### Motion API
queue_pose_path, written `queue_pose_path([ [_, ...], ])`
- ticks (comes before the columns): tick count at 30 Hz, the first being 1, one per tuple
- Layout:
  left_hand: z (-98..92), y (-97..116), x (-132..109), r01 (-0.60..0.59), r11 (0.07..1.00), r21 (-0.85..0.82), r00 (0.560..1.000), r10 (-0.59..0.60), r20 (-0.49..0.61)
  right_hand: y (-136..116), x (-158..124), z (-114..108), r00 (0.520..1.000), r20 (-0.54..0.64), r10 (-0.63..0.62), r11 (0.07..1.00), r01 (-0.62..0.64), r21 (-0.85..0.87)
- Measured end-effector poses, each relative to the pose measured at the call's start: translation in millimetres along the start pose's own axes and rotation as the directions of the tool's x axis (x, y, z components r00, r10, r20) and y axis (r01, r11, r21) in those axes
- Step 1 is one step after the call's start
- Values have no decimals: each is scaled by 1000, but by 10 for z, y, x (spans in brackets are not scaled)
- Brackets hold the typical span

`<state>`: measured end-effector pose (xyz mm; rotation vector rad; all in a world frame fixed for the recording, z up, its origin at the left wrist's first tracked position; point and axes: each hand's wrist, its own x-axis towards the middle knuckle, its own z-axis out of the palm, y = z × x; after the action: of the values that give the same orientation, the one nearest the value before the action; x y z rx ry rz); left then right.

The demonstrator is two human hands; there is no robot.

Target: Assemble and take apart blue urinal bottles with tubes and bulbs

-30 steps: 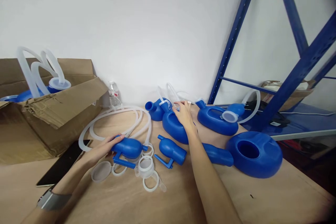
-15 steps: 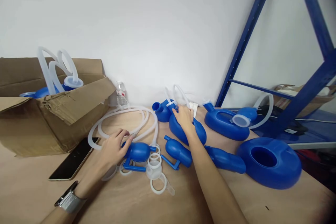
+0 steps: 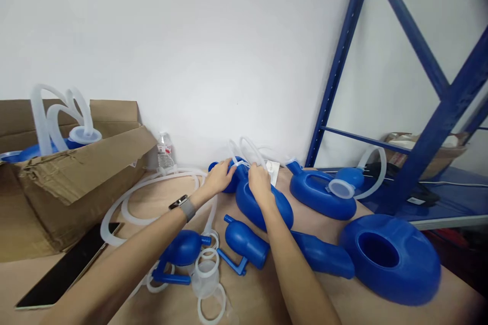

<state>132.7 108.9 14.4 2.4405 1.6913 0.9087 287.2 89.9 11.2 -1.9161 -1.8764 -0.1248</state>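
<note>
A blue urinal bottle with a side handle lies at the middle back of the table. My right hand is closed on its upper part below the neck, hiding what the fingers grip. My left hand is at the neck from the left, fingers curled by a white ring or strap; what they hold is hidden. Behind them, a blue angled spout piece is partly covered. A clear bent tube rises beside the right hand. Two blue bulb-shaped funnels with hooked handles lie nearer, one of them between my forearms.
An open carton holding blue bottles and tubes stands left, beside a water bottle, a coiled tube and a phone. White rings lie in front. More blue bottles and a blue rack stand right.
My left hand has moved from the near blue bulb funnel up and right to the bottle's neck. The right hand stays on the bottle. The view has shifted slightly.
</note>
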Motion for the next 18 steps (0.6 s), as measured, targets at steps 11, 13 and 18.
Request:
queue_pose_path([
  [11,148,-99,404,-132,981,139,973,102,205,99,51,-47,999,43,12,997,-15,76],
  [13,167,-52,390,-106,977,184,979,71,189,99,38,-27,998,64,-19,997,15,71],
  [18,296,136,345,-5,961,278,995,-24,100,58,-10,33,991,101,-88,996,86,26],
])
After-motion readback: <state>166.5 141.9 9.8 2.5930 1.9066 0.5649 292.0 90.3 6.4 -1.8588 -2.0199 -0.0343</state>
